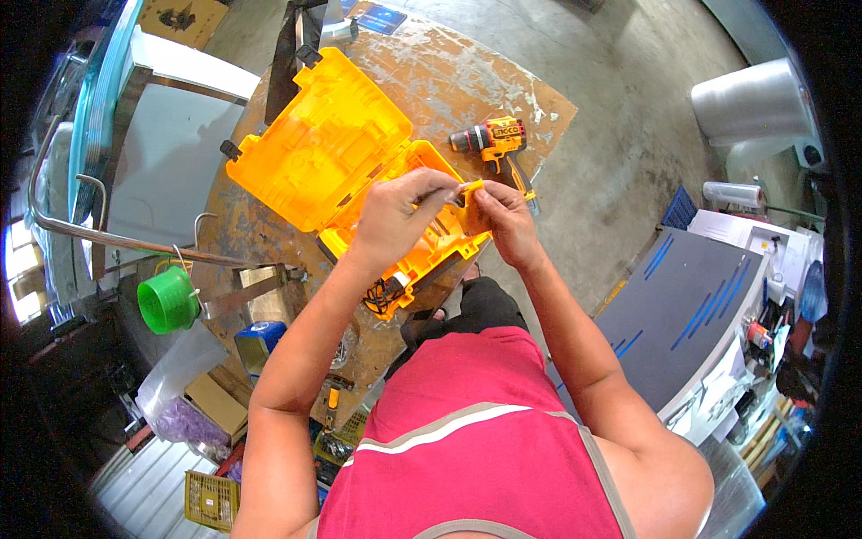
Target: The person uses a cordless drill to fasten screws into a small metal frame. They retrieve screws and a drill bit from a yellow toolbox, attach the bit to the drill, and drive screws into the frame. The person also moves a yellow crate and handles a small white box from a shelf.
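Observation:
Both my hands meet over an open yellow plastic tool case point(323, 144) on a worn wooden table. The fingertips of my right hand point(507, 220) pinch a small yellow piece point(471, 188), too small to tell its kind. My left hand point(401, 211) is closed beside it, thumb and fingers pressed together at the piece's left end, around something dark I cannot make out. Just beyond my right hand lies a yellow and black cordless drill point(498, 142) on its side. A black coiled cord point(384, 295) sits at the near corner of the case, whose inside is partly hidden by my hands.
The wooden table point(467, 72) has flaking paint. A bent metal rod point(135, 241) sticks out on the left, by a green cup point(168, 300). To the right are a dark panel with blue stripes point(673, 305) and a roll of clear wrap point(750, 101).

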The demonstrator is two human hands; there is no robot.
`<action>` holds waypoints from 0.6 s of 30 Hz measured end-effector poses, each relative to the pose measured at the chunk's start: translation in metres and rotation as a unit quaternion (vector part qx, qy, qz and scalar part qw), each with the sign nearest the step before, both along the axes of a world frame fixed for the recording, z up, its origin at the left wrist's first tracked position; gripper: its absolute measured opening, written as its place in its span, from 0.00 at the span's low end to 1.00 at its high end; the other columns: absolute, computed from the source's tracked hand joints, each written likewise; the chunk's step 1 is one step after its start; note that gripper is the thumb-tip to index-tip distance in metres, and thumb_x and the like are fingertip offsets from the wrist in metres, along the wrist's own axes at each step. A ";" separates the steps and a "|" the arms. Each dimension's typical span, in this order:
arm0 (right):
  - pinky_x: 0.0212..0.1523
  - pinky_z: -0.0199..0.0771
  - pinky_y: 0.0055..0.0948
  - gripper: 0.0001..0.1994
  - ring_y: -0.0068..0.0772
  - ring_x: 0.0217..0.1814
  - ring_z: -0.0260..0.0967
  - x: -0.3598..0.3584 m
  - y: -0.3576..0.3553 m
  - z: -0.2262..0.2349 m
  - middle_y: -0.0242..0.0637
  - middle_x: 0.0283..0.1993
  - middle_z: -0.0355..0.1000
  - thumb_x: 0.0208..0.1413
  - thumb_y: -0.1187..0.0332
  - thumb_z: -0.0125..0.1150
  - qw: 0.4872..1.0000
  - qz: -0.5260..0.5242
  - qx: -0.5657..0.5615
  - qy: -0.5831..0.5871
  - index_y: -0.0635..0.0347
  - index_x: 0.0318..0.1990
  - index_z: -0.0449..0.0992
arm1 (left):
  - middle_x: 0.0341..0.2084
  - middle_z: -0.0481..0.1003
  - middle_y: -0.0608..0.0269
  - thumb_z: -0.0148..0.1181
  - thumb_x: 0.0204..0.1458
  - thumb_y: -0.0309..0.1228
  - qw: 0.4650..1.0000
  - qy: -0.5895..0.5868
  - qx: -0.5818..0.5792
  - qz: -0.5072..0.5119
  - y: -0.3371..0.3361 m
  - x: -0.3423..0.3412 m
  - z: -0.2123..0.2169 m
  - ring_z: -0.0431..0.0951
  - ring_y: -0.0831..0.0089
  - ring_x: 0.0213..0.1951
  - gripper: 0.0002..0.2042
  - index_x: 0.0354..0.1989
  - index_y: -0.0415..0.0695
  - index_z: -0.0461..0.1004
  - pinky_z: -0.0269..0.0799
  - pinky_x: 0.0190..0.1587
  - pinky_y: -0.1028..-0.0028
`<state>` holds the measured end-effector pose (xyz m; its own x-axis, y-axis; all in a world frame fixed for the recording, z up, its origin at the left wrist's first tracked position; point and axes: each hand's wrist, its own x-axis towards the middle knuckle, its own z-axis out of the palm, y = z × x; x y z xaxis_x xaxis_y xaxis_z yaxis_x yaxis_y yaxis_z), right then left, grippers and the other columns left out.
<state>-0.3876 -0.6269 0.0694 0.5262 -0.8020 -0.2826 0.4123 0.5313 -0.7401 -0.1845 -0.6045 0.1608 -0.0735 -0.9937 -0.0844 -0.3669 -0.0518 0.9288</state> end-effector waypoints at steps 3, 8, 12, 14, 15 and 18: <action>0.42 0.74 0.19 0.13 0.15 0.38 0.73 -0.003 0.001 -0.002 0.27 0.39 0.79 0.70 0.65 0.57 1.000 -0.002 -0.012 0.014 0.65 0.51 0.81 | 0.36 0.82 0.60 0.66 0.59 0.27 0.998 0.025 0.024 0.058 0.004 -0.002 -0.008 0.83 0.76 0.41 0.08 0.45 0.40 0.79 0.79 0.44 0.73; 0.44 0.75 0.21 0.14 0.17 0.39 0.74 -0.026 -0.006 -0.002 0.28 0.39 0.80 0.70 0.65 0.57 0.998 -0.045 -0.024 0.047 0.65 0.51 0.82 | 0.37 0.81 0.58 0.62 0.61 0.35 0.972 -0.219 0.078 0.019 0.007 0.017 -0.055 0.82 0.65 0.42 0.09 0.41 0.42 0.80 0.77 0.45 0.62; 0.55 0.75 0.28 0.14 0.26 0.50 0.77 -0.035 -0.010 -0.003 0.37 0.48 0.81 0.70 0.66 0.55 0.997 -0.067 -0.014 0.036 0.66 0.52 0.81 | 0.38 0.78 0.57 0.61 0.56 0.34 0.885 -0.443 -0.011 -0.141 0.045 -0.011 -0.113 0.78 0.58 0.45 0.08 0.39 0.44 0.80 0.71 0.48 0.56; 0.58 0.74 0.29 0.14 0.27 0.53 0.77 -0.036 -0.009 -0.004 0.38 0.50 0.81 0.70 0.66 0.54 0.998 -0.056 -0.006 0.030 0.66 0.52 0.80 | 0.38 0.77 0.57 0.60 0.55 0.33 0.862 -0.485 -0.058 -0.136 0.055 -0.028 -0.139 0.77 0.59 0.46 0.07 0.38 0.45 0.80 0.69 0.50 0.56; 0.58 0.74 0.29 0.14 0.27 0.53 0.77 -0.035 -0.007 -0.004 0.38 0.50 0.81 0.70 0.66 0.54 0.998 -0.050 -0.005 0.032 0.66 0.52 0.80 | 0.39 0.77 0.58 0.59 0.54 0.32 0.853 -0.501 -0.069 -0.130 0.057 -0.034 -0.150 0.77 0.60 0.47 0.07 0.38 0.46 0.80 0.68 0.50 0.57; 0.54 0.75 0.26 0.14 0.25 0.49 0.78 -0.033 -0.001 -0.006 0.36 0.48 0.81 0.70 0.66 0.55 0.998 -0.053 -0.006 0.045 0.66 0.52 0.81 | 0.39 0.77 0.58 0.57 0.55 0.32 0.832 -0.535 -0.041 -0.138 0.056 -0.043 -0.168 0.77 0.62 0.46 0.08 0.38 0.47 0.81 0.67 0.51 0.58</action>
